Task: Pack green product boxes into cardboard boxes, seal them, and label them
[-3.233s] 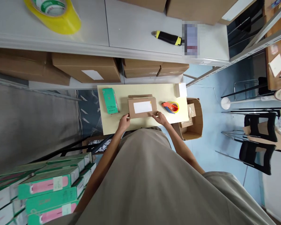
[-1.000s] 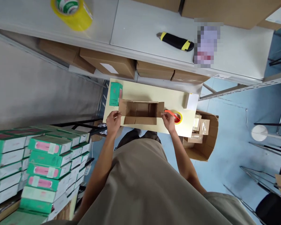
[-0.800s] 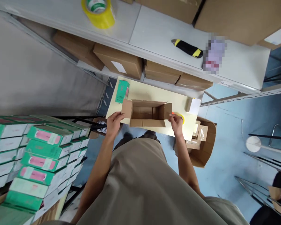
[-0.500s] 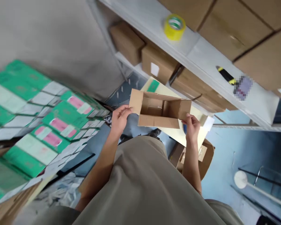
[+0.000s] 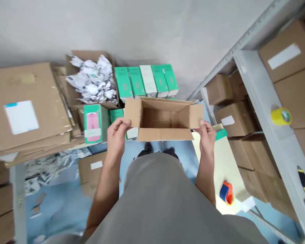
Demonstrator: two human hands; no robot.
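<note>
An open brown cardboard box (image 5: 164, 118) hangs in the air in front of me, its flaps folded outward and its inside empty. My left hand (image 5: 117, 134) grips the left end flap. My right hand (image 5: 207, 134) grips the right end flap. Behind the box stand several green product boxes (image 5: 144, 79) in a row. One green box with a pink label (image 5: 93, 122) sits just left of my left hand.
A carton of crumpled white paper (image 5: 91, 79) stands at the back. Flat cardboard sheets (image 5: 25, 105) are stacked at left. The pale yellow table (image 5: 225, 166) with a red tape dispenser (image 5: 226, 193) lies at right, beside metal shelving (image 5: 264, 112) holding brown cartons and a yellow tape roll (image 5: 281, 116).
I have turned left, away from the table, and carried the open box off it. The box now faces the green boxes and the paper carton. Both hands keep their grip.
</note>
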